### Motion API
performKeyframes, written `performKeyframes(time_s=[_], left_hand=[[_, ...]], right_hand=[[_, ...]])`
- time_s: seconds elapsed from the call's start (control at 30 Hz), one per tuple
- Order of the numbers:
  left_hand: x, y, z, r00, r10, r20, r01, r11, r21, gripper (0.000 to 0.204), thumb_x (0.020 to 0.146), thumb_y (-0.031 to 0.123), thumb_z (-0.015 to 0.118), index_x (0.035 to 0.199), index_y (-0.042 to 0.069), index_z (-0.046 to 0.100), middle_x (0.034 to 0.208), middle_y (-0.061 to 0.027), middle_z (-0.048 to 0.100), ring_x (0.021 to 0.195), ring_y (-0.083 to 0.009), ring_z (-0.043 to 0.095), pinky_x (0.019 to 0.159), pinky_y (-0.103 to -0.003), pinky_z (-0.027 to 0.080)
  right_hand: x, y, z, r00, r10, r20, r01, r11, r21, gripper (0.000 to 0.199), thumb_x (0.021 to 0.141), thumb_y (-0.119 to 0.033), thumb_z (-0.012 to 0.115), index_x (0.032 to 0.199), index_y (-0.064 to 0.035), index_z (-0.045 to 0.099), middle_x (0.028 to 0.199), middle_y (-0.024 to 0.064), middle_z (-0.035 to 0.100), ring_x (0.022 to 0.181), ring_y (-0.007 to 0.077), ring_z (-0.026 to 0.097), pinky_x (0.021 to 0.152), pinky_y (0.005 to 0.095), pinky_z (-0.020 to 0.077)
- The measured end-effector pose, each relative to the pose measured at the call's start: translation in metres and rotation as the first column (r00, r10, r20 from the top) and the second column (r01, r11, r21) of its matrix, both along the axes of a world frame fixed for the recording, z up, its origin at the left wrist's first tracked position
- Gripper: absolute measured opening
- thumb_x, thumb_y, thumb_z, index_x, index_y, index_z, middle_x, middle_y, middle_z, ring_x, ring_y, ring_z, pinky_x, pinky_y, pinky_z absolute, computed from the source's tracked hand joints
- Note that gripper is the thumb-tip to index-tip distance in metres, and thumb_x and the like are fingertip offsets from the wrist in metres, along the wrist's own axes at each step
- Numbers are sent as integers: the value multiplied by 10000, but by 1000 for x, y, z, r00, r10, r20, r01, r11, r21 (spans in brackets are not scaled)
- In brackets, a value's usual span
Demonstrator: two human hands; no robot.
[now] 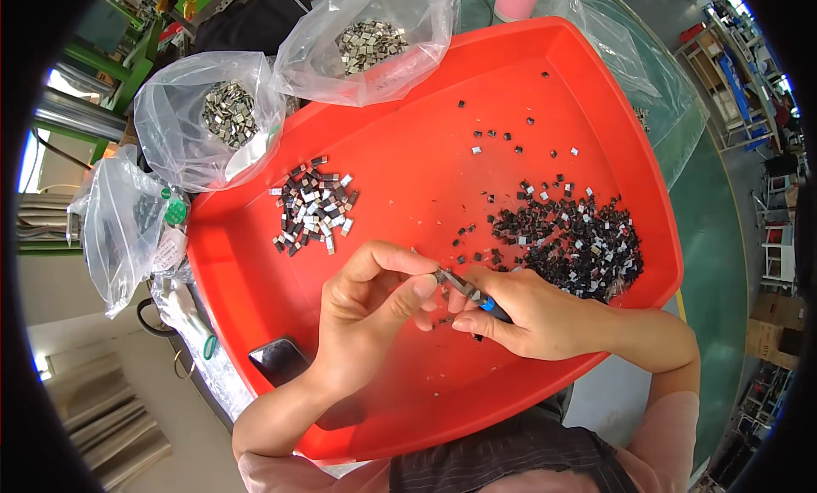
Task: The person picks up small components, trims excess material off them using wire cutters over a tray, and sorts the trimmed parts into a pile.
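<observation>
Over the middle of a red plastic tray (408,416), my left hand (357,314) is closed, thumb and forefinger pinching a tiny part at the tool's tip; most of it is hidden. My right hand (549,314) grips small pliers or cutters (489,304) with black and blue handles, their metal jaws meeting the left fingertips. Beyond my left hand lies a loose pile of small silver and dark metal-cased pieces (313,205). A larger heap of small black and silver bits (587,246) spreads beyond my right hand, with several more scattered up the tray.
Clear plastic bags of small metal pieces, one at the back (372,48) and another further left (230,114), lean over the tray's rim. A phone (278,359) lies in the near left corner. A pink cylindrical container (517,0) stands behind on the green tabletop.
</observation>
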State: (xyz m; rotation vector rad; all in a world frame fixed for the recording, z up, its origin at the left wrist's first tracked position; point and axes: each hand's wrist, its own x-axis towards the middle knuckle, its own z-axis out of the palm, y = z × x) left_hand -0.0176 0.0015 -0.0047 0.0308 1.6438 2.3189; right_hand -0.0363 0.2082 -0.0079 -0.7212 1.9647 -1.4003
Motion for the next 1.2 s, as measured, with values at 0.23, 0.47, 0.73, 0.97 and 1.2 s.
performKeyframes(time_s=[0.23, 0.47, 0.73, 0.97, 1.2], left_hand=[[2, 1, -1, 1000, -29, -2, 29, 998, -50, 103, 931, 50, 568, 1025, 9, 583, 904, -44, 618, 768, -97, 611, 630, -242, 526], [-7, -13, 20, 884, -421, -205, 228, 768, -599, 154, 918, 86, 576, 1003, -43, 581, 780, -123, 597, 670, -204, 623, 580, -302, 501], [1, -4, 14, 598, -496, -630, -191, 675, -713, 226, 607, 3, 628, 821, 74, 643, 771, -48, 612, 613, -197, 581, 514, -318, 489], [-7, -12, 14, 723, -435, -537, -94, 708, -700, 99, 778, 67, 689, 849, 26, 633, 729, -75, 593, 569, -240, 574, 476, -340, 467], [-7, -10, 6, 707, -488, -512, -129, 622, -772, 131, 798, 98, 690, 886, 32, 619, 681, -66, 542, 554, -233, 564, 453, -349, 443]], right_hand=[[1, 3, 4, 989, 5, 145, -8, 1000, 18, 336, 959, -277, 531, 1053, 41, 482, 839, 184, 607, 742, 344, 617, 658, 413, 466], [4, 6, 3, 993, 82, 84, -84, 996, 17, 324, 961, -260, 527, 1003, 57, 475, 646, 200, 550, 578, 348, 583, 528, 425, 405], [1, 6, 16, 977, 150, 151, -158, 986, 43, 300, 954, -235, 542, 1036, 42, 464, 828, 181, 624, 688, 358, 623, 598, 408, 455], [0, 11, 6, 990, 133, 37, -137, 985, 107, 279, 922, -234, 602, 1037, 4, 510, 773, 138, 611, 636, 282, 622, 596, 359, 473], [-4, 11, 8, 983, 129, -132, -110, 984, 143, 286, 918, -258, 582, 987, 6, 492, 712, 182, 532, 681, 378, 574, 586, 449, 411]])
